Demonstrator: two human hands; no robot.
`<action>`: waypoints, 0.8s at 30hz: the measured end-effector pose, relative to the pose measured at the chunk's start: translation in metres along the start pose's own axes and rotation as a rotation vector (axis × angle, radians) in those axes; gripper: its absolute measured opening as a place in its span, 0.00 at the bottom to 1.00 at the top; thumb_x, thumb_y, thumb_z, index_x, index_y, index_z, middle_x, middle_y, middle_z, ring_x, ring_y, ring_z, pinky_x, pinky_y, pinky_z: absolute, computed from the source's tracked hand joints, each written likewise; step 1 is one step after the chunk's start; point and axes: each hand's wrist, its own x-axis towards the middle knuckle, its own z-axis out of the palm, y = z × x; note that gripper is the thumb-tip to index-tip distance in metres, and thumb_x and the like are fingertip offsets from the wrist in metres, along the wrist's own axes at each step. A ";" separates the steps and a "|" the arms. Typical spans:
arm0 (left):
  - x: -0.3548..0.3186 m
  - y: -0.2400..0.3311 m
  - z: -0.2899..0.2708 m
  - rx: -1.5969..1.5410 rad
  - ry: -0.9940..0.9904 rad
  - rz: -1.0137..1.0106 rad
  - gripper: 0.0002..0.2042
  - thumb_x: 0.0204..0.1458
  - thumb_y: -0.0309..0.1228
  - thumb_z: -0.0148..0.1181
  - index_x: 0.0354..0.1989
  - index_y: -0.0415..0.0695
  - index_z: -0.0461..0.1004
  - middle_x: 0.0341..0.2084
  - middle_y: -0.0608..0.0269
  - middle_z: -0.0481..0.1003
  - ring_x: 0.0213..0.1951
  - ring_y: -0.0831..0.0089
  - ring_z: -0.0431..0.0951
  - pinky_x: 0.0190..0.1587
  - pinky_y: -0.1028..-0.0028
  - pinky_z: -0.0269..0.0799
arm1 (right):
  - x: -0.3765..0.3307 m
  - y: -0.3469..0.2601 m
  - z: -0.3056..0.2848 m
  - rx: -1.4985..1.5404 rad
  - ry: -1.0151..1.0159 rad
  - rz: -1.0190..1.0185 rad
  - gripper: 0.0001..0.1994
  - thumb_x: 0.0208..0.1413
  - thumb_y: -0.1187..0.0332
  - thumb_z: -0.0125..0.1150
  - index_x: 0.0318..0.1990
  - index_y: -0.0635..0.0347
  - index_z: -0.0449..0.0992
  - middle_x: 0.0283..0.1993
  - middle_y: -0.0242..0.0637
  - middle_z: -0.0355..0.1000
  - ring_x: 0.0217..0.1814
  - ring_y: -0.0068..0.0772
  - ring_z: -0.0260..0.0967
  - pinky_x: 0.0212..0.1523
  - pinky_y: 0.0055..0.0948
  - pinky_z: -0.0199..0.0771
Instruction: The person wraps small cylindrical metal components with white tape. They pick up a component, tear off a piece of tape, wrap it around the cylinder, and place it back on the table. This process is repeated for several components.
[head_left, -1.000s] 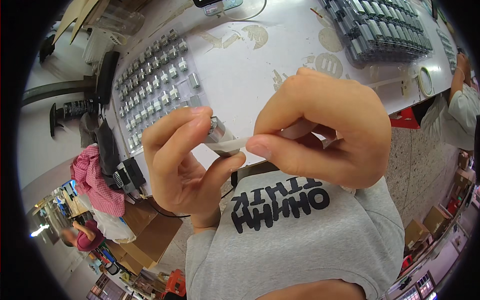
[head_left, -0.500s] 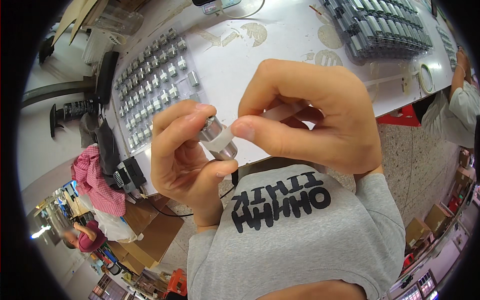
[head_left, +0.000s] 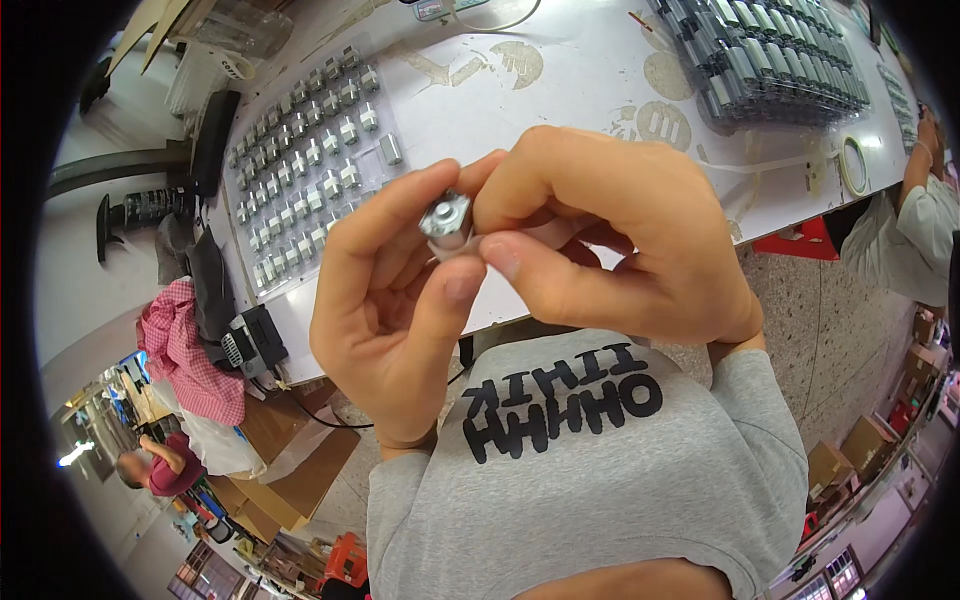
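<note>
- Shirt (head_left: 600,500), grey: has 2 rows of big fat blk letters on the front. They're upside down from this view, v. easy to see. Biggest words here by far.
- White rim (head_left: 236,67), top L: a few small dk letters, on a slant. Only a short bit shows.
- Blk bottle (head_left: 155,208), lying on its side at far L: lots of tiny pale print, approx. all round its middle. Too small & blurry to read.
- Gadget (head_left: 435,9), top edge: cut off, so can't tell if its marks are words or nos.
</note>
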 end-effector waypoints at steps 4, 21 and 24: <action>0.007 0.002 0.001 -0.117 -0.006 -0.113 0.15 0.43 0.16 0.53 0.42 0.30 0.63 0.36 0.51 0.71 0.39 0.75 0.71 0.41 0.80 0.67 | 0.001 0.010 0.002 -0.207 0.031 -0.237 0.08 0.34 0.82 0.57 0.26 0.63 0.68 0.20 0.31 0.65 0.16 0.19 0.58 0.17 0.18 0.54; 0.011 -0.032 -0.021 -0.395 -0.142 -0.539 0.12 0.46 0.21 0.42 0.38 0.31 0.67 0.29 0.54 0.72 0.30 0.78 0.72 0.35 0.82 0.69 | -0.006 0.030 0.032 -0.811 -0.047 -0.877 0.05 0.31 0.75 0.54 0.18 0.59 0.64 0.15 0.25 0.56 0.17 0.18 0.54 0.21 0.16 0.54; 0.012 -0.041 -0.019 -0.374 -0.080 -0.575 0.12 0.51 0.27 0.43 0.40 0.32 0.66 0.27 0.55 0.73 0.24 0.82 0.69 0.28 0.85 0.65 | -0.012 0.030 0.042 -0.643 -0.137 -0.867 0.05 0.31 0.72 0.53 0.19 0.60 0.64 0.15 0.25 0.55 0.18 0.19 0.55 0.21 0.16 0.55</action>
